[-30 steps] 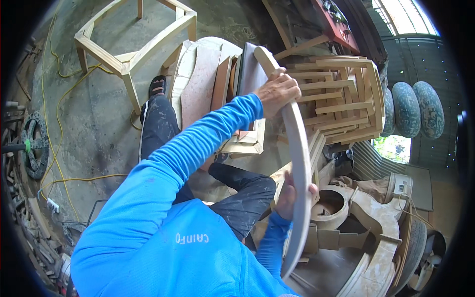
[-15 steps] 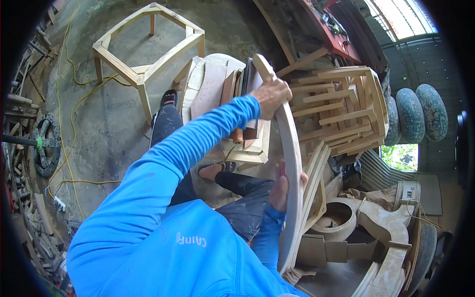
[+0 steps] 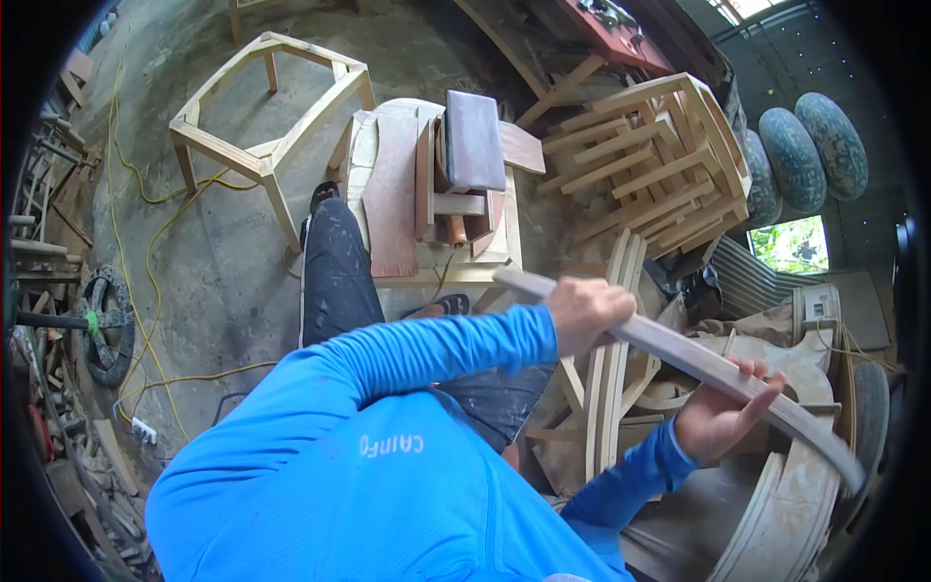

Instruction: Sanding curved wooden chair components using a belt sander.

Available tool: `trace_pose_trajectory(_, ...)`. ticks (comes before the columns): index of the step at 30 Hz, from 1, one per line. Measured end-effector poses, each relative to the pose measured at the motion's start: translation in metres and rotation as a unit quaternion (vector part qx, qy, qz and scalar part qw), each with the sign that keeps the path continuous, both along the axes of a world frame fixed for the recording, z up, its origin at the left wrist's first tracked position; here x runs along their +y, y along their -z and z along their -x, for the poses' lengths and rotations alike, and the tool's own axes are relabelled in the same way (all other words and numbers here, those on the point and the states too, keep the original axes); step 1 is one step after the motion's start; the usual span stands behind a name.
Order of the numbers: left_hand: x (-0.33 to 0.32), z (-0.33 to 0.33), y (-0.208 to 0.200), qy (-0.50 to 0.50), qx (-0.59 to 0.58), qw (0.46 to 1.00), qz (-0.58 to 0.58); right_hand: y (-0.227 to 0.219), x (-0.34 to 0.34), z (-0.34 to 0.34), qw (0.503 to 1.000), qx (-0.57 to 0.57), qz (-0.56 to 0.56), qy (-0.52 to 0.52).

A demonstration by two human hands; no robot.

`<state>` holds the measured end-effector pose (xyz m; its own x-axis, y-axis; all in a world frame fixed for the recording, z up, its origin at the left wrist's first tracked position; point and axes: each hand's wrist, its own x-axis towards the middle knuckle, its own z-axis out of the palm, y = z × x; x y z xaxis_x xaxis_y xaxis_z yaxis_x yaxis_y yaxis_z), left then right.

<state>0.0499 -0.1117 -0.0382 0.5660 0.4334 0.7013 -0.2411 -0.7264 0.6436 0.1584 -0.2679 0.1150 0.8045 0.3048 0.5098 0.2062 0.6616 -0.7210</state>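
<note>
I had a long, slightly curved strip of pale, bare wood (image 3: 684, 355) in front of me, slanting from near the middle of my view out toward four o'clock. My left hand (image 3: 592, 312), at three o'clock, was wrapped around it, knuckles up, a little way in from its nearer end. My right hand (image 3: 722, 417), at four o'clock, lay against its farther half, palm turned up and fingers loosely curled with their tips by the far edge; I cannot tell how firmly it gripped. Just below the strip, nearest my left hand, a bundle of long, pale, curved wooden bars (image 3: 598, 417) stood side by side. Toward twelve o'clock, a grey rectangular block (image 3: 475, 141) sat raised above a pale wooden stand (image 3: 512, 233), and a reddish-brown wooden board (image 3: 388, 194) with a wavy edge lay to its left, at eleven. My leg in dark, dusty trousers (image 3: 339, 272) was at nine to ten o'clock from the middle, beside that stand. Farther out, an open, many-sided frame of pale timber on legs (image 3: 320, 114) stood at ten o'clock, and a heap of slatted pale wooden frames (image 3: 609, 169) at two. Beyond the heap hung three rounded, mottled blue-grey shapes (image 3: 805, 160). A dark spoked wheel with a green hub (image 3: 95, 325) was at nine o'clock, and a white power strip (image 3: 143, 431) lay on the floor at eight.
</note>
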Motion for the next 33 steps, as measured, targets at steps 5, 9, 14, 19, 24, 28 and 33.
trace_pose_trajectory(5, -0.059, -0.008, -0.006, 0.294, -0.001, 0.931, 0.217, -0.039, -0.019, -0.031, 0.972, -0.113, 0.122, -0.168)
trace_pose_trajectory(9, -0.026, -0.025, -0.037, 0.351, -0.161, 0.819, 0.424, -0.043, -0.020, -0.016, 0.944, -0.107, 0.289, -0.116)
trace_pose_trajectory(14, 0.034, -0.007, -0.037, -0.003, -0.182, 0.905, 0.384, 0.058, -0.038, 0.027, 0.847, -0.179, 0.482, -0.138)
trace_pose_trajectory(19, 0.068, 0.021, 0.030, -0.211, 0.037, 0.977, -0.004, 0.146, -0.114, 0.054, 0.767, -0.208, 0.578, -0.186)
trace_pose_trajectory(24, 0.075, 0.031, 0.081, -0.125, 0.121, 0.979, -0.109, 0.130, -0.117, 0.059, 0.704, -0.301, 0.631, -0.128)
trace_pose_trajectory(28, 0.083, 0.032, 0.069, -0.120, 0.179, 0.973, -0.081, 0.092, -0.097, 0.045, 0.652, -0.280, 0.684, -0.168)
trace_pose_trajectory(33, 0.131, 0.041, 0.078, -0.156, 0.081, 0.981, -0.078, 0.081, -0.040, 0.057, 0.617, -0.330, 0.703, -0.126)
